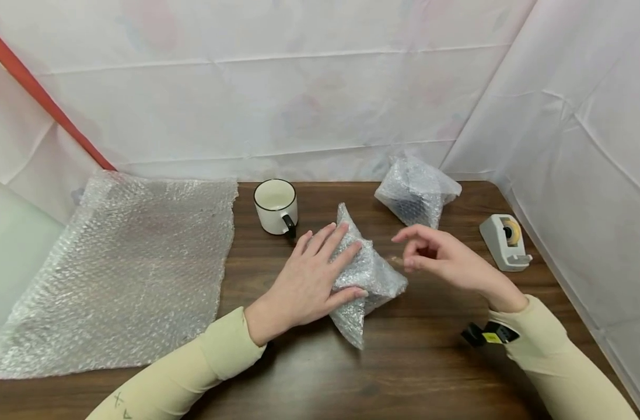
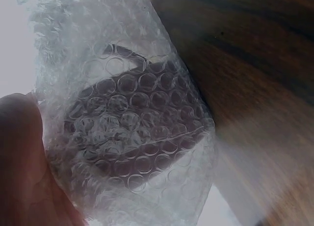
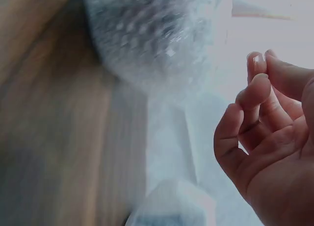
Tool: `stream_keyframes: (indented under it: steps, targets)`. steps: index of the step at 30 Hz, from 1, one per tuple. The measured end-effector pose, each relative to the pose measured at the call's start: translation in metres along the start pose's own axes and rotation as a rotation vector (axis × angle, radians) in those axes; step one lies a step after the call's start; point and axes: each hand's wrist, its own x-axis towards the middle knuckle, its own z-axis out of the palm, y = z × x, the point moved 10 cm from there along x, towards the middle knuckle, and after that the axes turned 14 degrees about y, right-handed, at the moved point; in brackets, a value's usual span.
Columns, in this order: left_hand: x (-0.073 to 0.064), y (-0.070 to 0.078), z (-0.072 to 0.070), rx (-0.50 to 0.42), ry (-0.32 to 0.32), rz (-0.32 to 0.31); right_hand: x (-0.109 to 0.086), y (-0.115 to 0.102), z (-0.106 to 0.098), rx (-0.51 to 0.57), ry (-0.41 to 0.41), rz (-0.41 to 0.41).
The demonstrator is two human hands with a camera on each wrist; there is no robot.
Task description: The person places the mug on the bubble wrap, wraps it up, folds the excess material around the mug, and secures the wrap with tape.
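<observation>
Near the table's middle lies a bubble-wrapped bundle [image 1: 369, 274] with pointed ends. My left hand [image 1: 311, 277] rests on it, fingers spread and thumb along its near side. Through the wrap [image 2: 137, 113] in the left wrist view, a dark and white item shows, its kind unclear. To the right of the bundle, my right hand [image 1: 446, 256] is raised with bent fingers. What looks like a small piece of clear tape [image 3: 256, 61] glints at its fingertips in the right wrist view. A white mug [image 1: 275, 207] with black rim and handle stands behind the left hand.
A large bubble wrap sheet [image 1: 136, 268] covers the left of the table [image 1: 419, 373]. Another wrapped bundle [image 1: 416, 186] sits at the back right. At the right edge stands a white tape dispenser [image 1: 500, 242]. White cloth [image 1: 320, 105] hangs behind and to the right.
</observation>
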Motion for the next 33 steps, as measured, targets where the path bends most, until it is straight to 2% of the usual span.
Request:
stream_keyframes:
  steps: [7,13,19,27,33]
  targets:
    - [-0.003,0.002,0.001,-0.003,-0.010,-0.003,0.032,-0.001,0.022,0.123,-0.034,0.089]
    - [-0.003,0.002,0.001,0.001,0.003,0.002,0.042,0.007,0.032,0.153,-0.048,0.138]
    - [-0.002,0.001,0.001,0.002,-0.001,-0.006,0.045,0.015,0.038,0.075,-0.038,0.147]
    - [0.000,0.001,0.000,0.006,0.005,-0.008,0.046,0.024,0.037,-0.049,-0.039,0.203]
    - [0.000,0.002,0.000,0.015,0.002,0.001,0.042,0.032,0.037,0.008,-0.095,0.232]
